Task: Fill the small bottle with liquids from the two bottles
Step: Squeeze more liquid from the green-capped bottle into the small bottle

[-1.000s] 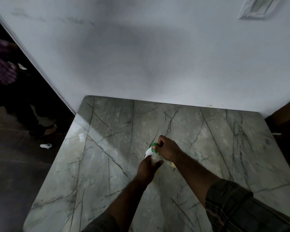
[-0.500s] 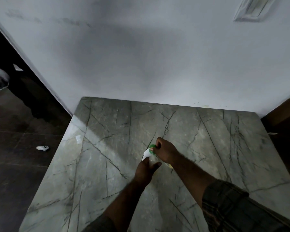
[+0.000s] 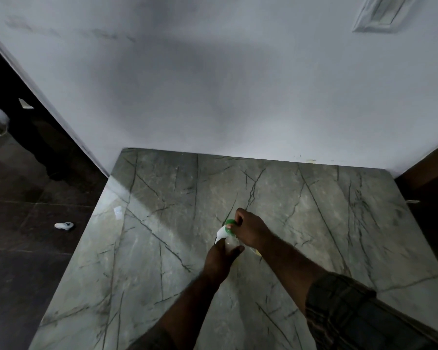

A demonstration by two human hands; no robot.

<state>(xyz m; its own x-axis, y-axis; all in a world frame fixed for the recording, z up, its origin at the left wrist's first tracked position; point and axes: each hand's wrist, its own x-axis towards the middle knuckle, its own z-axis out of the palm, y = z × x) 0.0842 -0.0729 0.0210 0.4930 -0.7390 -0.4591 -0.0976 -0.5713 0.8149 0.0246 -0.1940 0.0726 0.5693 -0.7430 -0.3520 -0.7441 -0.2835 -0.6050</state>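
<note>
Both hands [image 3: 250,229] stay on bottle [image 3: 230,242] over marble table [image 3: 162,248].

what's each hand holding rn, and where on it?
Left hand wraps the body of the clear bottle. Right hand grips its green cap at the top with the fingers.

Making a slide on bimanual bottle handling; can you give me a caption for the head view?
Left hand grips a clear bottle while right hand holds its green cap above a marble table.
</note>
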